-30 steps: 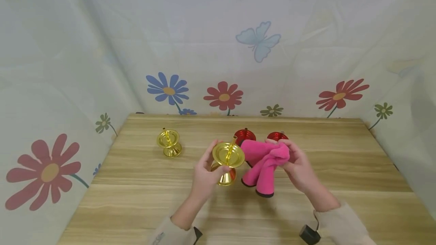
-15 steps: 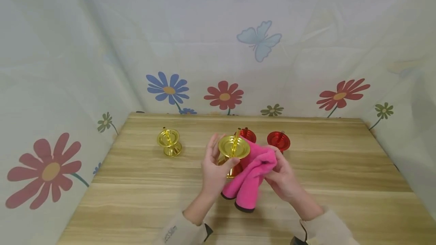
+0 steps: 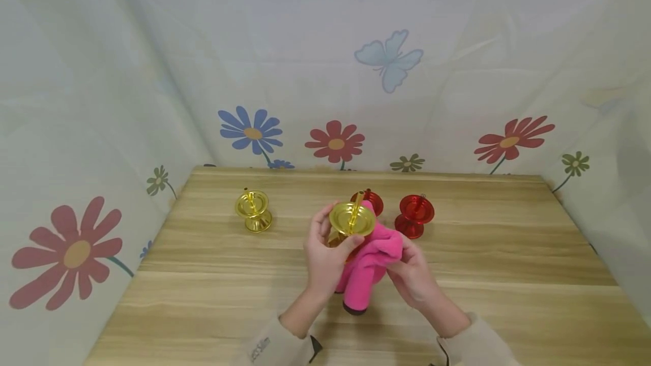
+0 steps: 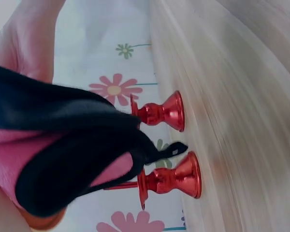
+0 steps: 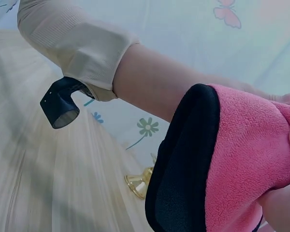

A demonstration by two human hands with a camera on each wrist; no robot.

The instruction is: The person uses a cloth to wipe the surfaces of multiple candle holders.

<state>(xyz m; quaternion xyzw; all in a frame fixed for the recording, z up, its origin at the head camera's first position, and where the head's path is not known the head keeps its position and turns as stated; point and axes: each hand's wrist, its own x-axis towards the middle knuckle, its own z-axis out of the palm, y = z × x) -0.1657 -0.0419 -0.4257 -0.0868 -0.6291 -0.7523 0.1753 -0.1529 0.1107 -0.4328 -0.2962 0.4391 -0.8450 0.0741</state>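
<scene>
My left hand (image 3: 325, 261) holds a gold metal candle holder (image 3: 352, 221) upright above the table, thumb in front just below its dish, the tube in the dish pointing up. My right hand (image 3: 413, 278) pinches a bunched pink cloth (image 3: 367, 267) with black edging against the holder's right side. The holder's lower part is mostly hidden behind the cloth and left hand. In the right wrist view, the pink cloth (image 5: 249, 154) fills the right side, its dark trim folded down. The left wrist view shows dark cloth edging (image 4: 77, 164) hanging in front of the hands.
A second gold candle holder (image 3: 256, 210) stands on the wooden table (image 3: 203, 292) at the left. Behind the hands stand two red candle holders, one on the right (image 3: 414, 216) and another (image 3: 375, 202) partly hidden. A flower-printed curtain (image 3: 285, 61) surrounds the table's back and sides.
My right hand has brought the cloth leftward, onto the gold candle holder. The left hand has shifted slightly right with the holder. The right-hand red candle holder now shows fully.
</scene>
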